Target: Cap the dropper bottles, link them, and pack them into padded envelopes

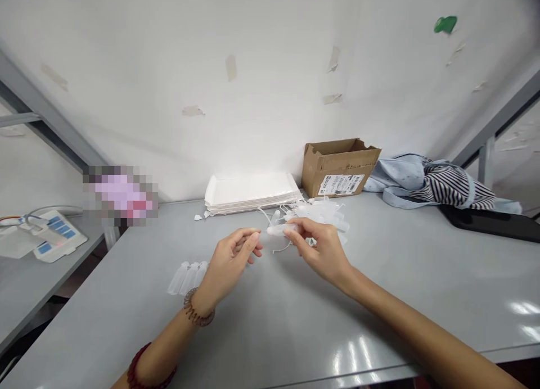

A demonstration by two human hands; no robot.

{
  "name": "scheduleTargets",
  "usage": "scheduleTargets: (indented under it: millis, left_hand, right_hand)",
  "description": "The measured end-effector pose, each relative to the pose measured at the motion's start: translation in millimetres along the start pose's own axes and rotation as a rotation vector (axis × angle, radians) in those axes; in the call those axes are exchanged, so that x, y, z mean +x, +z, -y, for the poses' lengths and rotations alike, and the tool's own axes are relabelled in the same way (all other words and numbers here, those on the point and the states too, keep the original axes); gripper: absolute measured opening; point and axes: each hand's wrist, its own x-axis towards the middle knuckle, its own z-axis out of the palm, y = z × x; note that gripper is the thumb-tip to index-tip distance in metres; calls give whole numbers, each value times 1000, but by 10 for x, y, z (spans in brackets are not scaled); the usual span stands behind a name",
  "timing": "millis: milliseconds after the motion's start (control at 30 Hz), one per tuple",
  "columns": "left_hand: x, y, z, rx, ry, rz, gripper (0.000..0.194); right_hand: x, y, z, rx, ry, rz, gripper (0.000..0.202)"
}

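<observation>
My right hand [316, 243] pinches a small translucent white plastic tube [277, 230] between thumb and fingers, its rounded tip turned left. Just left of that tip is my left hand [238, 251], thumb pressed to the curled fingers; whatever it may hold is too small or hidden to make out. Behind my right hand lies a loose pile of similar translucent pieces [323, 210] with thin white strings, partly covered by the hand. Several clear tubes [185, 277] lie side by side in a row on the grey table [270, 333], left of my left hand and partly behind it.
A stack of white flat sheets or trays [253, 192] rests against the wall. To its right stands an open cardboard box [340, 167], then a light blue and striped cloth bundle [442, 184] and a black flat object [493, 221]. White scraps [201, 216] lie near the stack.
</observation>
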Motion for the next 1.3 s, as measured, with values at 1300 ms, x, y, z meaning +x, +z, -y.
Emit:
scheduleTargets:
  millis: [1300]
  left_hand:
    - [595, -1265, 754, 913, 58, -178, 34]
  right_hand:
    - [-137, 185, -138, -758, -239, 128, 25]
